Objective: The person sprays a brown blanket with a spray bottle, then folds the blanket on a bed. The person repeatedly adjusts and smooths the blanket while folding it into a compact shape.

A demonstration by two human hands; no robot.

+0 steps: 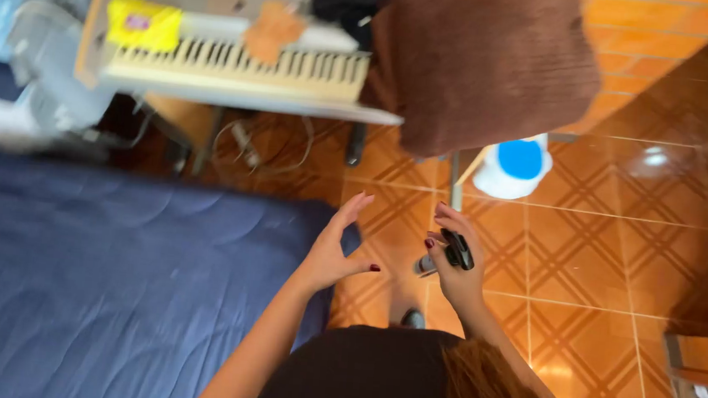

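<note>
- The right hand [457, 262] is clenched around a small dark object [457, 249], maybe a clip or a cap; it is too blurred to tell. It is held in the air above the orange tiled floor [603, 244], just right of the blue bed [112, 273].
- The left hand [335, 244] is released, with its fingers spread, and touches nothing.
- I think the grip is only by the fingertips, so the object could slip and hit the hard tiles.
- It might roll under the keyboard [238, 64] on the far side.
</note>
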